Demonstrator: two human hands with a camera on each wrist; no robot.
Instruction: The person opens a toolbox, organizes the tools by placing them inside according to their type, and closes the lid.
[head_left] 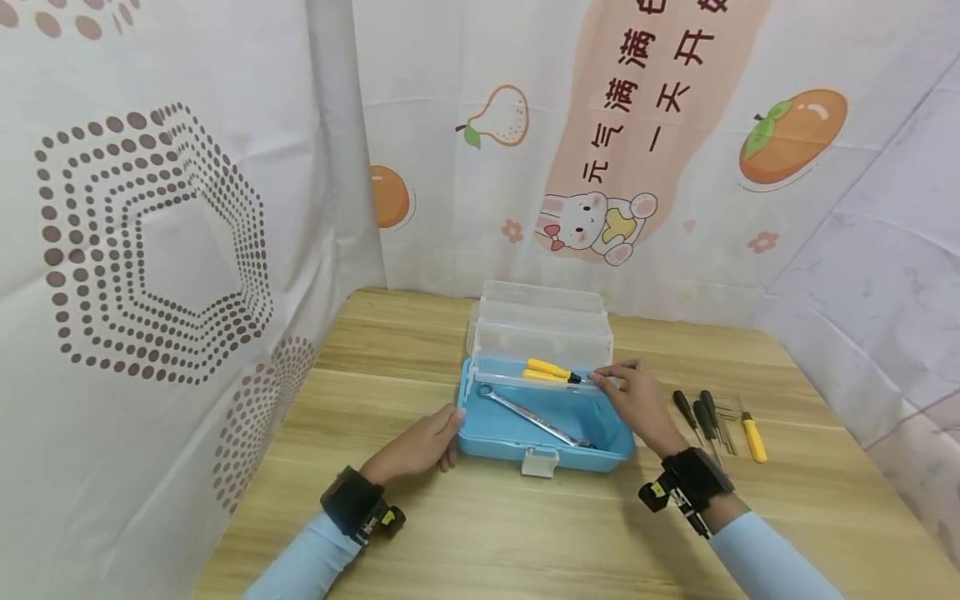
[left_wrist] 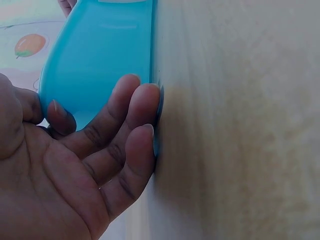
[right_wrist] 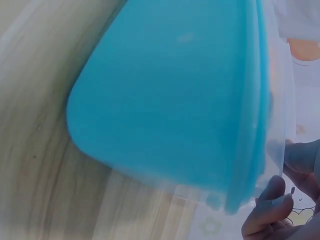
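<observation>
A blue toolbox stands on the table, its lid tilted back and a clear tray raised across its rear. My left hand holds the box's left end, thumb side at the rim and bent fingers low against the wall. My right hand pinches the right end of the clear tray, beside the shafts of two yellow-handled screwdrivers lying there. In the right wrist view, its fingertips are at the clear plastic edge. A combination wrench lies slanted in the bottom of the box.
Right of the box lie several black-handled screwdrivers, some thin metal pieces and another yellow-handled screwdriver. A white latch hangs off the box front. Printed curtains enclose the wooden table at the back and sides.
</observation>
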